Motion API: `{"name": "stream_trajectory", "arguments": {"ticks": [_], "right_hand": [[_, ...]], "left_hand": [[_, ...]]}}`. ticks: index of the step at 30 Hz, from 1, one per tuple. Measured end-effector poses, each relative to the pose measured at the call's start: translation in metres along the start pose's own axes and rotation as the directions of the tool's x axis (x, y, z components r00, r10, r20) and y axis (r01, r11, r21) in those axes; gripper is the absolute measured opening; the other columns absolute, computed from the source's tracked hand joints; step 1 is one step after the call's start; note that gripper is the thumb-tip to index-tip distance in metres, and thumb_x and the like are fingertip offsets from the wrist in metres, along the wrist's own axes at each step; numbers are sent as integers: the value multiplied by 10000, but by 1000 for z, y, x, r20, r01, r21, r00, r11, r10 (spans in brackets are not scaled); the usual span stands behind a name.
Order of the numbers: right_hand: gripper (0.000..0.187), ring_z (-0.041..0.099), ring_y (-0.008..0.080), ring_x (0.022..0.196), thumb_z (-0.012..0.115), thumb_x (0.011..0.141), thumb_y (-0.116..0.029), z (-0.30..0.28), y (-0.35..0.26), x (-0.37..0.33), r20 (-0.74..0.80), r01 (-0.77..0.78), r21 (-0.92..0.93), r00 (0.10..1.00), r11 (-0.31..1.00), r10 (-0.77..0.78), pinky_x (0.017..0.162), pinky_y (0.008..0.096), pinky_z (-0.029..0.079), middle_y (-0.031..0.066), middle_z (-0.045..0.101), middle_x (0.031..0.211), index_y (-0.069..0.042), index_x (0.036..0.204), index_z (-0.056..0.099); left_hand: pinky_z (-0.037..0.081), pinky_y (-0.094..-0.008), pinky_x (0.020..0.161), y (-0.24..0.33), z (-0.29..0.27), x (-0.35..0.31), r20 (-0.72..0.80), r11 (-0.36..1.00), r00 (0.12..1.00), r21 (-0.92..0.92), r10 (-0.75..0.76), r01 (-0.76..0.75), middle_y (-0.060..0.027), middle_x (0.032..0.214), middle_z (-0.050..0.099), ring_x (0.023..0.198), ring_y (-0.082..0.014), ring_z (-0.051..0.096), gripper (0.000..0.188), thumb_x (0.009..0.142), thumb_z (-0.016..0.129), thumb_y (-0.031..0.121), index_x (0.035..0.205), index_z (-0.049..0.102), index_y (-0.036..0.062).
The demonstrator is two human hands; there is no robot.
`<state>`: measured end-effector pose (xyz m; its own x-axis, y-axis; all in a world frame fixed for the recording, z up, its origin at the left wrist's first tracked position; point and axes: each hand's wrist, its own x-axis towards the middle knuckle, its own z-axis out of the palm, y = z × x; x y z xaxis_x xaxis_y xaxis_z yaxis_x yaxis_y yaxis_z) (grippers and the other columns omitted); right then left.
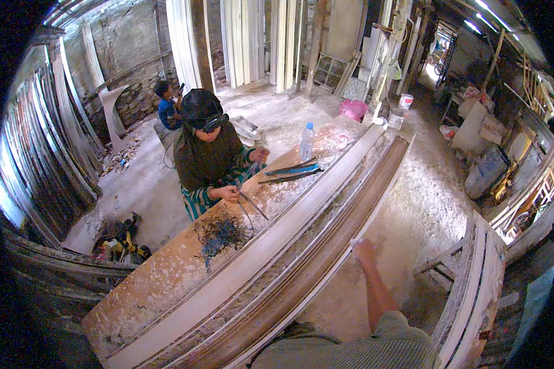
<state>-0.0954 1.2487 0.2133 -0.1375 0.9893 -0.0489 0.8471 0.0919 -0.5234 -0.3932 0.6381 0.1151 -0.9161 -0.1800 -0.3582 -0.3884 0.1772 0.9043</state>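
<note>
brown moulding [329, 237] lies beside the right hand [363, 251], whose grip i cannot tell.

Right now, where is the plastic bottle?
In the head view, the plastic bottle stands upright, slightly right of upper centre, on the table beside the dark strips.

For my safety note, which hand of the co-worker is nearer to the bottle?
Left. In the picture, the co-worker's left hand lies left of the bottle; their right hand, holding a dark strip, is farther, lower left.
</note>
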Motion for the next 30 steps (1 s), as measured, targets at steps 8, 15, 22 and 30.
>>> {"name": "stream_trajectory", "arguments": {"ticks": [8, 15, 22, 30], "right_hand": [[616, 683, 438, 922, 600, 854, -607, 26, -33, 18, 109, 116, -100, 988, 988, -105, 833, 532, 532, 226, 718, 917, -6, 908, 723], [463, 706, 391, 962, 596, 853, -463, 117, -46, 73, 308, 316, -460, 933, 830, -185, 827, 466, 564, 193, 732, 1008, -43, 965, 754], [454, 697, 378, 825, 594, 879, -459, 132, -9, 102, 301, 651, -428, 757, 628, -580, 755, 494, 556, 166, 726, 883, -57, 1026, 747], [436, 672, 386, 796, 568, 910, -435, 178, -57, -7, 288, 744, -387, 659, 545, -695, 733, 500, 540, 178, 703, 850, -75, 1108, 715]], "left_hand": [[380, -524, 1011, -2, -10, 4, -112, 995, 990, 66, 81, -74, -169, 1214, 513, 1167, -360, 479, 720, 628, 864, 272, 1206, 501, 43], [370, -525, 1012, -19, -77, 25, -422, 951, 862, 241, 281, -192, -169, 1196, 514, 1162, -361, 475, 731, 602, 884, 256, 1190, 504, 45], [360, -527, 1012, -78, -185, 8, -829, 940, 490, 338, 269, 56, -170, 1179, 515, 1157, -363, 471, 743, 577, 904, 239, 1175, 508, 47], [373, -528, 998, -80, -322, 42, -782, 806, 346, 582, 518, 110, -184, 1157, 549, 1157, -388, 490, 593, 663, 848, 204, 1142, 530, 57]]}}
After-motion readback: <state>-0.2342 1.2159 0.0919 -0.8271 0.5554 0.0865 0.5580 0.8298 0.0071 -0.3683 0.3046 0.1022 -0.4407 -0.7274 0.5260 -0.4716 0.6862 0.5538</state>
